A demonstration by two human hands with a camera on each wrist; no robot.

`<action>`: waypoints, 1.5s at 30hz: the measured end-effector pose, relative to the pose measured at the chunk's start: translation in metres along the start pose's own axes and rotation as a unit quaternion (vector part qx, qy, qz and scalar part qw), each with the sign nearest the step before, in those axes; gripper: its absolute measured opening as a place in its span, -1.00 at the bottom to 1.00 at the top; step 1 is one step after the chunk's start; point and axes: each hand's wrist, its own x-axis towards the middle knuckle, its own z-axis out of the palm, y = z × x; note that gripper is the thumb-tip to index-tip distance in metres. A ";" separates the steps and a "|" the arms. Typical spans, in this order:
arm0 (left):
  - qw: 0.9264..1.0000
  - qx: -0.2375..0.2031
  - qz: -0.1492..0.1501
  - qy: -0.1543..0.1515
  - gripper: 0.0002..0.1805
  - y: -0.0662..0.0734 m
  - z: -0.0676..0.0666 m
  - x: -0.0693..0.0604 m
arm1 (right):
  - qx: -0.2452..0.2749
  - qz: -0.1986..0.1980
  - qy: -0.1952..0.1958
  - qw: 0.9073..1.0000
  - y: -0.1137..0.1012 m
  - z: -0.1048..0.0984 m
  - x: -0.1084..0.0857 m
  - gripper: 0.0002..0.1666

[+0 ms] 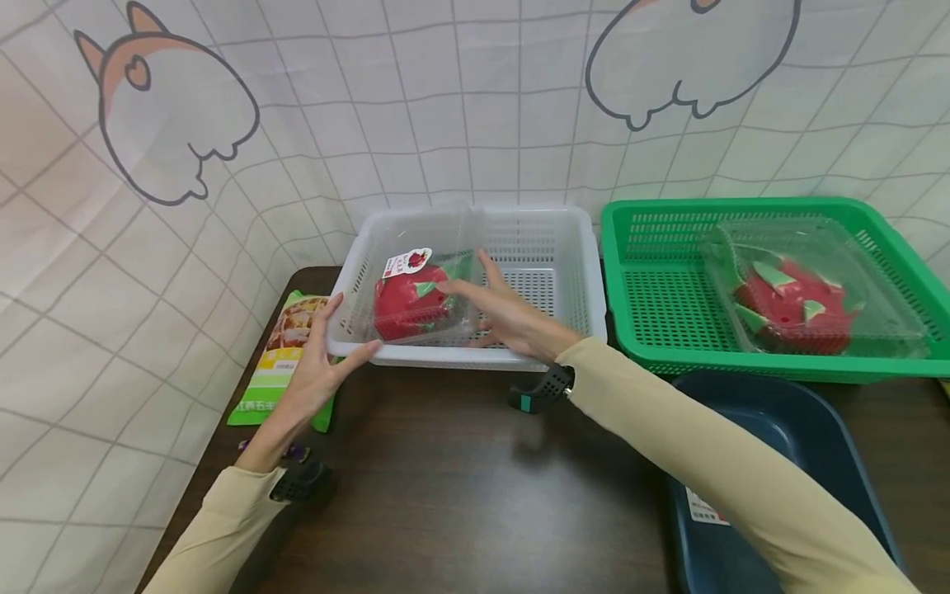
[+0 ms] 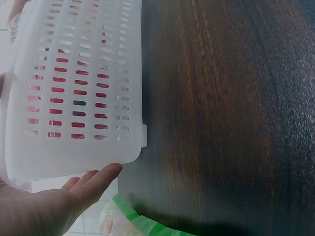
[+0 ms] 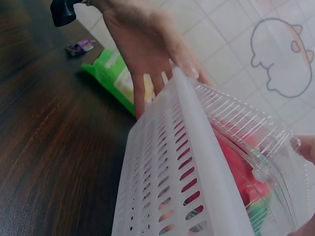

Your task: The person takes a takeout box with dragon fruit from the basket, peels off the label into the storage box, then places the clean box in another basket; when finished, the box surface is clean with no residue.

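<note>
Head view shows your left hand gripping the white basket at its front left corner, while your right hand grips the right side of the clear box. That box, with a red fruit inside, sits in the basket's left half. Only your left wrist view shows the underside of your left fingers, stretched along the basket's end wall; the right wrist view shows your left thumb over the rim and the box rising above it. From your head, the basket's long axis runs left to right, and the box's label faces up. Your right fingers are cut off in the right wrist view, and the box's clear edges are hard to trace.
</note>
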 end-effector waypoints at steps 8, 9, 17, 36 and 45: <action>1.000 0.009 0.009 -0.004 0.05 -0.001 0.003 0.000 | 0.002 -0.005 0.021 1.000 0.001 0.001 -0.001 0.20; 1.000 0.011 0.009 -0.004 0.06 -0.001 0.003 0.000 | 0.003 -0.004 0.024 1.000 0.001 0.001 -0.001 0.20; 1.000 0.016 0.015 0.001 0.06 -0.003 0.006 0.002 | 0.021 -0.008 0.038 0.999 -0.006 -0.002 -0.005 0.23; 1.000 -0.013 0.023 0.000 0.05 -0.005 0.001 0.001 | 0.011 -0.078 0.001 0.997 -0.025 -0.037 -0.063 -0.02; 1.000 -0.006 0.023 0.001 0.06 -0.007 0.000 0.001 | -0.002 -0.114 -0.034 0.993 -0.039 -0.057 -0.119 -0.11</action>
